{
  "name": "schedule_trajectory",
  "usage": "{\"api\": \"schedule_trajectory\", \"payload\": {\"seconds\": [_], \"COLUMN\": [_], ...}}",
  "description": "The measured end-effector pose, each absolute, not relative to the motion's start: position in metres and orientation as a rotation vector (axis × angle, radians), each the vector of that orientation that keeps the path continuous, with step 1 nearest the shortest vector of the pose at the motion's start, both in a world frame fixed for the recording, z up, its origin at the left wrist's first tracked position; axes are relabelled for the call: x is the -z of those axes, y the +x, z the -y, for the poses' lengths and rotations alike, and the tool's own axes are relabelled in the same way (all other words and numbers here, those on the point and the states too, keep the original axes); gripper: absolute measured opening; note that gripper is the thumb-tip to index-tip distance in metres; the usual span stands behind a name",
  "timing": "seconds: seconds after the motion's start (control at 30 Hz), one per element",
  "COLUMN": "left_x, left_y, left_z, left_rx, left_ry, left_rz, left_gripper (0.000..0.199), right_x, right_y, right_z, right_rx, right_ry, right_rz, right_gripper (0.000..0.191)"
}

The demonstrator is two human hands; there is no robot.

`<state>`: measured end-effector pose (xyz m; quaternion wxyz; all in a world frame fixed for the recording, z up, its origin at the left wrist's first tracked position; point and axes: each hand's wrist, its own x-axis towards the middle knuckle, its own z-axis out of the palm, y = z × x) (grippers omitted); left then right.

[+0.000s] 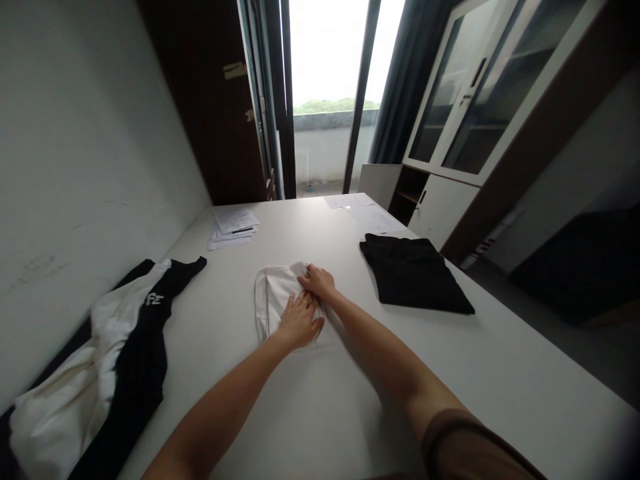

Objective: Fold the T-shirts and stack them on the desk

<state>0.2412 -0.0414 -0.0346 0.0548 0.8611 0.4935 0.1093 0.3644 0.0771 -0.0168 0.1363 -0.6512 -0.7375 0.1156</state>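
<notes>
First, a rumpled black-and-white garment (107, 360) lies along the table's (215, 313) left edge, with stacked papers (235, 221) near the far left corner. A folded pale cloth (280, 283) lies mid-table. The left hand (299, 321) rests flat on it, fingers slightly apart, gripping nothing; the right hand (319, 281) curls at its far edge, any pinch unclear. Loose papers (373, 217) lie toward the table's far right corner, a folded black cloth (417, 273) near its right edge.

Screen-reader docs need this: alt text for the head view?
A left hand lies flat on a folded off-white cloth on a white table, the right hand at the cloth's far-right corner. Folded black fabric lies to the right, black-and-white clothing to the left, papers farther back.
</notes>
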Motion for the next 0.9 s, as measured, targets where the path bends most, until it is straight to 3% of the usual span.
{"api": "schedule_trajectory", "payload": {"seconds": [0.13, 0.43, 0.77, 0.9], "left_x": [0.031, 0.028, 0.019, 0.007], "left_y": [0.240, 0.245, 0.248, 0.248], "left_z": [0.042, 0.053, 0.055, 0.056], "left_rx": [-0.319, -0.340, -0.556, -0.788], "left_ry": [2.611, 2.708, 2.806, 2.781], "left_rz": [-1.488, -1.460, -1.149, -1.054], "left_gripper": [0.064, 0.052, 0.039, 0.035], "right_x": [0.011, 0.019, 0.030, 0.016], "right_y": [0.363, 0.352, 0.378, 0.400], "right_z": [-0.073, -0.069, -0.102, -0.104], "right_rx": [-0.411, -0.483, -0.957, -1.239], "right_ry": [-1.975, -1.715, -1.330, -1.170], "right_rz": [2.211, 2.052, 1.585, 1.257], "right_gripper": [0.046, 0.033, 0.019, 0.024]}}
